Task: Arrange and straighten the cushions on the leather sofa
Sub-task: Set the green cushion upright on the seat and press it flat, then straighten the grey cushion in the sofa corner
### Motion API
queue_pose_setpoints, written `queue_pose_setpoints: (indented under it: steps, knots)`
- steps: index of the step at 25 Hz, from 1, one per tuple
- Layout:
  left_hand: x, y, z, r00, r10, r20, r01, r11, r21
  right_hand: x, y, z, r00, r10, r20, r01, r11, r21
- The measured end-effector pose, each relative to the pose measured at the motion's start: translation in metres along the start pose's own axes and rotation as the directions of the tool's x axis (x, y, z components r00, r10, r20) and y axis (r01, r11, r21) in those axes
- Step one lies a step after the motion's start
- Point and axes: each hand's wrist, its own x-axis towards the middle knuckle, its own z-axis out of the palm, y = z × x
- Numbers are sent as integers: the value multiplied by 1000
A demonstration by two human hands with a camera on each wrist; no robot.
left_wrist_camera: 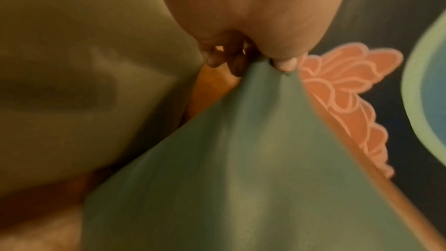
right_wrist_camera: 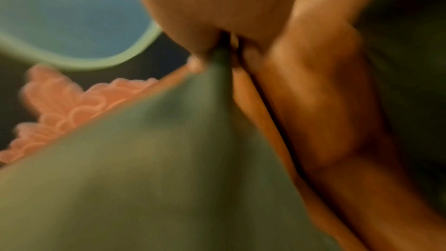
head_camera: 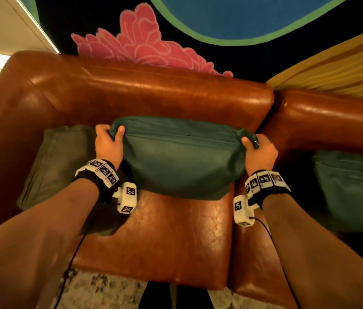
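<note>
A dark green cushion (head_camera: 182, 157) hangs in front of the brown leather sofa (head_camera: 153, 94), its lower edge over the seat. My left hand (head_camera: 109, 141) grips its top left corner, thumb on the front. My right hand (head_camera: 258, 150) grips the top right corner beside the zip pull. The left wrist view shows the fingertips (left_wrist_camera: 284, 65) pinching the cushion (left_wrist_camera: 241, 159) corner. In the blurred right wrist view the cushion (right_wrist_camera: 156, 159) fabric is bunched under my right hand (right_wrist_camera: 217, 49). An olive cushion (head_camera: 58, 166) lies against the left armrest. Another green cushion (head_camera: 354, 188) rests on the right seat.
Behind the sofa hangs a dark wall textile with a pink flower (head_camera: 144, 43) and a blue shape edged in green (head_camera: 249, 16). The seat cushion (head_camera: 165, 241) in front of me is bare leather. Patterned floor (head_camera: 100, 288) shows below the sofa's front edge.
</note>
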Motion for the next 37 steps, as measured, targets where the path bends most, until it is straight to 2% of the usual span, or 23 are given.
queue_pose_setpoints:
  steps: [3, 5, 6, 7, 8, 9, 10, 11, 12, 13, 15, 17, 19, 21, 23, 25, 26, 27, 29, 30, 32, 34, 37]
  knots:
    - [-2, 8, 1, 997, -66, -45, 66, 998, -7, 2, -8, 0, 1000, -23, -17, 24, 999, 32]
    - [-8, 22, 10, 975, -164, -150, 190, 966, 178, 7, -5, 0, 997, 72, 40, -74, 996, 55]
    - [-14, 29, 17, 975, -109, -191, 162, 943, 290, 9, -3, 0, 987, 148, 53, -151, 988, 42]
    - [-19, 36, 26, 985, 48, -163, 20, 921, 390, 10, -2, 0, 979, 203, 28, -203, 979, 12]
    - [-28, 42, 37, 965, 260, -40, -210, 853, 477, 8, -5, 2, 981, 185, -56, -188, 980, -66]
    - [-38, 45, 48, 887, 438, 145, -445, 727, 523, -1, -11, 5, 986, 72, -149, -99, 978, -183]
    - [-48, 45, 60, 784, 527, 327, -614, 584, 530, -11, -18, 13, 977, -127, -172, 73, 954, -291]
    - [-56, 40, 74, 707, 540, 457, -704, 474, 529, -27, -22, 26, 942, -327, -71, 279, 885, -373]
    - [-62, 35, 86, 675, 511, 533, -737, 416, 533, -44, -22, 45, 889, -443, 114, 447, 790, -420]
    - [-64, 29, 94, 672, 463, 578, -741, 408, 534, -62, -18, 64, 833, -466, 299, 554, 710, -435]
    - [-68, 16, 105, 664, 412, 624, -747, 386, 541, -82, 3, 87, 790, -349, 504, 592, 649, -478]
    - [-66, 20, 105, 673, 404, 619, -739, 380, 556, -68, 10, 88, 805, -270, 529, 561, 637, -529]
    - [-59, 26, 85, 735, 404, 545, -677, 486, 553, -54, -10, 79, 809, -230, 541, 536, 667, -517]
    - [-54, 13, 49, 814, 436, 384, -581, 613, 536, -44, -46, 76, 829, -238, 506, 491, 743, -456]
    - [-56, -13, -1, 878, 442, 185, -469, 711, 524, -49, -93, 90, 796, -347, 496, 548, 762, -346]
    - [-60, -46, -54, 952, 300, -68, -231, 844, 484, -65, -142, 118, 648, -528, 549, 697, 701, -148]
    - [-62, -64, -83, 963, 142, -227, -40, 913, 405, -79, -169, 138, 546, -586, 598, 753, 656, -45]
    - [-62, -84, -108, 926, -35, -376, 146, 951, 272, -95, -197, 158, 457, -610, 648, 783, 622, 34]
    - [-65, -125, -148, 767, -367, -526, 428, 904, -5, -121, -249, 198, 357, -597, 719, 779, 614, 123]
    - [-67, -148, -164, 700, -511, -499, 535, 838, -108, -135, -272, 223, 356, -569, 742, 758, 640, 126]
    - [-69, -188, -174, 664, -697, -270, 684, 712, -155, -145, -305, 271, 420, -461, 781, 691, 721, 54]
    - [-70, -203, -167, 727, -685, -37, 682, 728, -79, -138, -317, 310, 454, -300, 839, 682, 723, -110]
    - [-67, -207, -158, 831, -555, -26, 550, 828, -111, -140, -321, 355, 430, -48, 901, 786, 511, -348]
